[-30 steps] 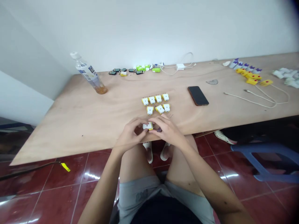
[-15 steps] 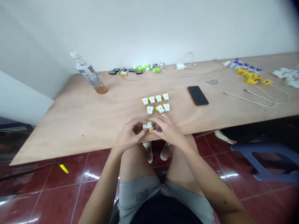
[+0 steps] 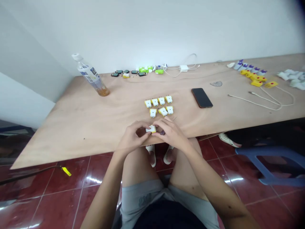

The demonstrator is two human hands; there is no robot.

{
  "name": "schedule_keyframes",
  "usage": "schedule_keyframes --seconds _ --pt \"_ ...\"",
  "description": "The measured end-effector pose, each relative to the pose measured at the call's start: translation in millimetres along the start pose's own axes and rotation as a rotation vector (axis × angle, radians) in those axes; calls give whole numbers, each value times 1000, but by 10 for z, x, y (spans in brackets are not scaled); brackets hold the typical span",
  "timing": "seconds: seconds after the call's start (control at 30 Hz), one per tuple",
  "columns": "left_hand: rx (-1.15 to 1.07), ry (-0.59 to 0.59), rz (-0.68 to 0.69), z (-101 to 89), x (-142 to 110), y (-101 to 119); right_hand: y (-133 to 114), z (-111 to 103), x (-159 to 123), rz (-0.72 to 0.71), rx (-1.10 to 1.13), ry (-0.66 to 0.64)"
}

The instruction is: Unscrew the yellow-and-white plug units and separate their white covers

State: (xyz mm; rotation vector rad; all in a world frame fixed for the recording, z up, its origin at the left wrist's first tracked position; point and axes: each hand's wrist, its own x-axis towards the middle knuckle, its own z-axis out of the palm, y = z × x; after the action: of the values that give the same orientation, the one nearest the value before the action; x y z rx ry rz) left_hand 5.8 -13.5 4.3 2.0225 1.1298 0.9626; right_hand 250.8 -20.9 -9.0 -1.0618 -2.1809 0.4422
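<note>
Left hand (image 3: 130,137): lightly clenched, fingers curved around the left end of a yellow-and-white module (image 3: 150,128).
Right hand (image 3: 172,134): grasping, fingertips against the right end of the same module; a small purple piece (image 3: 162,133) at the fingers, too small to identify.
Module position: between both hands, close to the near edge of the plywood table (image 3: 71,133); contact with the tabletop impossible to confirm from this view.
Adjacent items: seven similar modules (image 3: 163,111) in two rows, just beyond the fingers.
Farther items: black smartphone (image 3: 201,98) to the right; plastic bottle (image 3: 91,76) to the left, well apart; white cable (image 3: 257,101) and yellow parts (image 3: 257,79) at the far right.
Below the edge: red tile floor (image 3: 57,203), hard and glossy.
Risk, dropped module: slip from the fingertips under uneven pressure, with a fall past the near table edge.
Risk, lost piece: escape of the purple piece on any loosening of the right fingers.
Risk, disturbed rows: knocked modules from careless forward movement of the knuckles.
</note>
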Motion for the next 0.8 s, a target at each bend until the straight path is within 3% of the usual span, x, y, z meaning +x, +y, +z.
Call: schedule_keyframes --seconds 0.4,0.7,0.8 --pt "-12 -26 -79 -11 -13 20 -8 -20 7 -95 -17 -3" --pt "85 -31 46 16 47 -57 27 -52 -7 -94 42 32" --pt "83 -28 49 19 52 -79 22 -84 10 -66 151 124"
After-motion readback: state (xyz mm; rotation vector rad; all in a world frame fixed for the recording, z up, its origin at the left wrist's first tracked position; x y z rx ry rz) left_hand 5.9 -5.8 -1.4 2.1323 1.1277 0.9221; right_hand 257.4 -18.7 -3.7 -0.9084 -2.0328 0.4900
